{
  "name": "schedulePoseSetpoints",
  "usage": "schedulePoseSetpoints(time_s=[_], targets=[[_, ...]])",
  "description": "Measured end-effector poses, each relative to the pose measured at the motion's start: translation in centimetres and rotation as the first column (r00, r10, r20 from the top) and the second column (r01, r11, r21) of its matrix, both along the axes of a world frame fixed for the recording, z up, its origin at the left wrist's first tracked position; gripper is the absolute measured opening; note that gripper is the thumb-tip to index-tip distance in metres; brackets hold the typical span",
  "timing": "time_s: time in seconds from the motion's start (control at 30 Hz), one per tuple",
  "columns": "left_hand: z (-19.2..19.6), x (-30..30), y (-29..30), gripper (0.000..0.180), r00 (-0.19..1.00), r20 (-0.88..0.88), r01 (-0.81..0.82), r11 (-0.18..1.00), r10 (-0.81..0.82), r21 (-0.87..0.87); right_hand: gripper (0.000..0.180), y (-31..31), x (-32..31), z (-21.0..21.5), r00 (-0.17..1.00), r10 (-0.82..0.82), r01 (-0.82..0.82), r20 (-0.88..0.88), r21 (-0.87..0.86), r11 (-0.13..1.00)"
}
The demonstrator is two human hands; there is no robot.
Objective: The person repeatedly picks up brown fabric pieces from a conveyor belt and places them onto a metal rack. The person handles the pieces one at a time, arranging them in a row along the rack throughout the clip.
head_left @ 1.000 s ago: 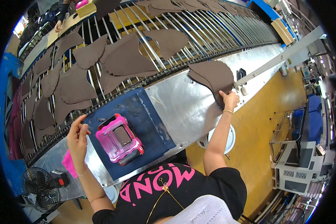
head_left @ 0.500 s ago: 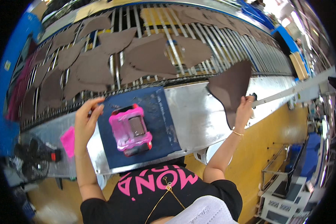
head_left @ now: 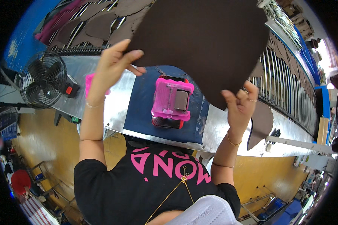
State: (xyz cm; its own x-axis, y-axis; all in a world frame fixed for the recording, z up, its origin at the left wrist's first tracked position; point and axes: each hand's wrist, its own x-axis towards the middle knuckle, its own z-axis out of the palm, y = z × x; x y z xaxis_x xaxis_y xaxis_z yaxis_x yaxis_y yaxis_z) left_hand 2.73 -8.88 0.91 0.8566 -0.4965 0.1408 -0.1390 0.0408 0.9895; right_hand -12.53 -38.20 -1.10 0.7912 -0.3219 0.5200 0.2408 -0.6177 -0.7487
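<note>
A large dark brown cut panel (head_left: 202, 41) of flat, sheet-like material is raised close to the camera above the table. My left hand (head_left: 118, 63) pinches its left edge between thumb and fingers. My right hand (head_left: 243, 105) grips its lower right corner, thumb in front. Below the panel, a pink tray-like fixture (head_left: 163, 97) with a wavy rim sits on a black and red base and carries a grey-brown block (head_left: 181, 100). It stands on a dark blue mat (head_left: 139, 116). Another brown panel (head_left: 262, 122) lies on the metal table beyond my right hand.
Behind the table, a slatted metal conveyor (head_left: 289, 75) carries several brown panels. At the left stands a black fan (head_left: 44, 80), with a pink cloth (head_left: 90, 86) near it. A grey bar (head_left: 300, 144) crosses the table's right end.
Half a second ago my right hand held a brown panel at the right and my left was empty. Now a panel lies at the right, and both hands hold one up in front. The view has shifted.
</note>
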Motion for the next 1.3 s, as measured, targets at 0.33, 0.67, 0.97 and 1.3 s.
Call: schedulePoseSetpoints(time_s=[0.33,0.67,0.97,1.3], targets=[[1.2,-2.0,9.8,0.016,0.925,0.242,-0.358,0.885,0.293,0.296,0.01,5.8,2.9,-2.6,0.937,0.34,-0.345,-0.078,-0.063,0.937],[-1.2,-3.0,4.2,0.01,0.997,0.055,0.027,0.899,-0.057,0.437,0.008,-0.1,-0.8,-3.7,0.955,0.185,-0.231,-0.231,-0.195,0.953],[-2.0,-2.9,-5.1,0.012,0.685,0.553,0.093,0.809,-0.475,0.58,0.012,-8.4,-9.1,-7.2,0.931,-0.082,0.108,-0.355,0.052,0.993],[0.4,-3.8,-14.5,0.024,0.577,0.713,0.149,0.91,-0.398,0.387,0.023,-18.3,-13.9,1.3,0.727,-0.649,0.655,-0.226,-0.056,0.753]])
